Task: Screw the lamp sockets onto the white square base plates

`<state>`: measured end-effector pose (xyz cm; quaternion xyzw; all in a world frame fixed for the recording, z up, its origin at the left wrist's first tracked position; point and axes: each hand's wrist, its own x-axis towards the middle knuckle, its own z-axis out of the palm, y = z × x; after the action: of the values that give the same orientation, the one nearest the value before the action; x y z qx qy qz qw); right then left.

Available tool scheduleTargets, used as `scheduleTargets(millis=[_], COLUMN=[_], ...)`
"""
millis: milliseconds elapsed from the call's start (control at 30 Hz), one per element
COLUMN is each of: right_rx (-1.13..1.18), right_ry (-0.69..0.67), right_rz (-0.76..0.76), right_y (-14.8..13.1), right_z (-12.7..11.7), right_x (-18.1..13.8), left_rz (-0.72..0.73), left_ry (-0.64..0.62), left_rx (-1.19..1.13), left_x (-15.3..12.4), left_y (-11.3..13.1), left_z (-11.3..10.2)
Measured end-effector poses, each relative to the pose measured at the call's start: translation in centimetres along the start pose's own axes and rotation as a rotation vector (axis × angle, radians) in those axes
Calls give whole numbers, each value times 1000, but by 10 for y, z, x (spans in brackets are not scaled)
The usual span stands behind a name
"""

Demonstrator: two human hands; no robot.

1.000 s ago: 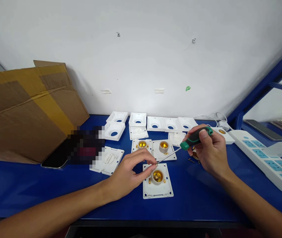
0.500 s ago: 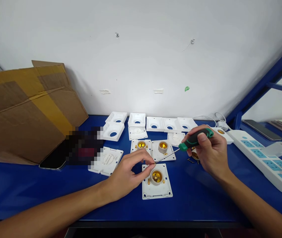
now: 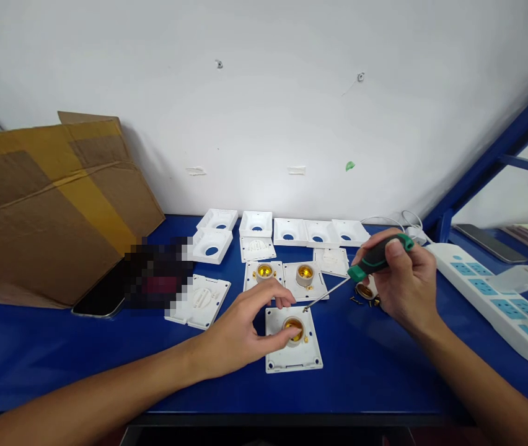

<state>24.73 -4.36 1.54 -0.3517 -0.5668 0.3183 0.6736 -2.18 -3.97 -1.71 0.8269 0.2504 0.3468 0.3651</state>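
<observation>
My right hand grips a screwdriver by its black and green handle. The thin shaft slants down to the left, and a small screw seems to sit on its tip. Just below the tip lies a square white lamp holder base with a round, brass-lined socket. Over that socket, thumb and fingers apart, my left hand holds nothing and hides part of it. Two more lamp holders, one on the left and one on the right, lie behind.
Several white covers with round holes line the wall. Loose screws and another brass socket lie by my right hand. A power strip runs along the right. At left stand a cardboard box and a phone.
My left thumb and fingers have parted from a pinch at the screwdriver tip. The screwdriver and my right hand have shifted a little to the right, its tip moving away from my left fingers.
</observation>
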Motion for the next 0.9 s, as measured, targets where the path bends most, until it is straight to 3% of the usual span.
scheduleTargets(millis=[267, 700, 900], right_rx=[-70, -100, -193], right_ry=[5, -133, -213], right_rz=[4, -8, -82], right_y=[-2, -6, -9], right_z=[-1, 10, 9], right_x=[-1, -8, -15], left_rz=[-11, -17, -4], left_ry=[-162, -172, -177], left_rx=[43, 73, 72], left_x=[-3, -1, 1], left_y=[-6, -5, -4], left_z=[-1, 0, 0])
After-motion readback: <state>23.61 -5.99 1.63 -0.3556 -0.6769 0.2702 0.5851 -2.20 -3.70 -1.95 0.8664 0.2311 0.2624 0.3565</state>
